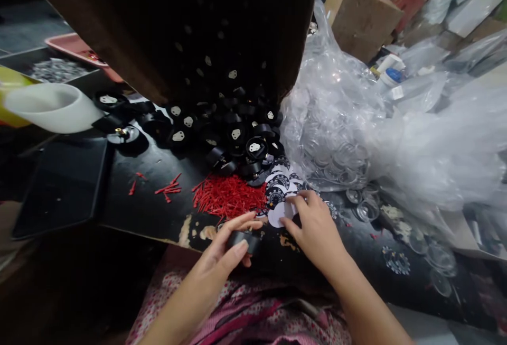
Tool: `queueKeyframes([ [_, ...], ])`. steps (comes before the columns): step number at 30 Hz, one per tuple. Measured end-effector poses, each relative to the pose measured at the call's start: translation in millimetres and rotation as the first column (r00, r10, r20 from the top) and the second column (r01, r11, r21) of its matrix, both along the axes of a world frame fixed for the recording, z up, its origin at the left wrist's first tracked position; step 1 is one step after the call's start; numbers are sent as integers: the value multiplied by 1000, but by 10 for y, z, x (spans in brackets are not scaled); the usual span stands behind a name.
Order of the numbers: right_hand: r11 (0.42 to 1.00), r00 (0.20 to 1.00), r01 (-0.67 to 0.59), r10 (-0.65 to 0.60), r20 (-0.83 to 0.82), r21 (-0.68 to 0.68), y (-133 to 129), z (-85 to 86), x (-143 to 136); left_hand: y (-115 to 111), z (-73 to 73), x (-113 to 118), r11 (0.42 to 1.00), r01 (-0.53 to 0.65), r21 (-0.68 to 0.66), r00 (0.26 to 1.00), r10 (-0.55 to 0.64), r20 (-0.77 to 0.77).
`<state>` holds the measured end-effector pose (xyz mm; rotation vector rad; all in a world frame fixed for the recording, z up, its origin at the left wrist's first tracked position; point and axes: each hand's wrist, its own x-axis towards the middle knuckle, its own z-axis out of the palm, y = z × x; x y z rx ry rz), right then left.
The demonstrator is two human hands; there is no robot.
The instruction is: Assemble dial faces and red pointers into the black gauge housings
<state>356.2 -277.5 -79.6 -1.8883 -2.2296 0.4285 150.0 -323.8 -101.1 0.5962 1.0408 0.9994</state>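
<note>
My left hand (228,242) holds a black round gauge housing (246,241) close to the front edge of the table, its fingers and thumb wrapped round the sides. At the pile of printed dial discs (276,195), my right hand (312,223) has its thumb and fingertips at the edge of a white-backed dial disc (279,215). Just left of the discs lies a heap of small red pointers (229,196). Behind them, many more black gauge housings (236,132) with white plates inside spill out of a large dark box (222,22).
A clear plastic bag (332,107) of transparent round covers stands at right, with loose clear covers (367,209) before it. On the left are a black tray (61,178), a white cup-like container (51,107) and a pink tray (73,44). Cardboard boxes (360,15) are stacked behind.
</note>
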Motion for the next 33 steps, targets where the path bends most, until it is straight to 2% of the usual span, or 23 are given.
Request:
queueKeyframes([
  [2,1000,1000,7,-7,-5,-7,6,-38,-8,6,8,37,995,-24,-94,990,36,135],
  [4,1000,999,13,-13,-34,-3,-9,-59,-10,24,11,49,968,-48,-247,964,110,244],
  [6,1000,999,-2,2,-44,5,-23,-72,-2,51,21,51,918,-66,-392,944,185,274],
  [8,1000,999,-21,21,-34,13,-21,-81,14,78,40,58,886,-78,-458,935,224,275],
  [11,1000,996,-2,3,-87,17,-3,-80,29,96,71,83,892,-95,-441,921,247,302],
  [15,997,945,69,-76,-319,-32,-66,-25,-23,84,84,111,916,-52,-398,880,231,416],
  [18,996,893,-91,78,-444,-8,-185,34,-104,90,95,117,927,-27,-375,851,218,478],
  [20,982,851,-183,183,-492,50,-247,55,-146,100,110,123,923,-102,-370,861,269,432],
  [22,981,815,-186,186,-549,55,-273,50,-173,102,125,134,912,-193,-363,871,329,365],
  [25,993,763,-113,69,-643,-27,-267,10,-203,68,129,165,911,-264,-316,876,363,318],
  [27,993,707,-32,-59,-704,-116,-254,-23,-221,29,117,187,919,-295,-262,880,368,301],
  [30,965,550,54,-243,-799,-256,-242,-39,-223,-10,85,202,934,-299,-194,893,346,287],
  [32,951,457,68,-298,-838,-301,-242,-6,-202,-8,67,205,945,-282,-168,901,321,292],
  [33,950,446,74,-305,-842,-305,-244,22,-191,-1,61,208,949,-273,-156,907,308,287],
])
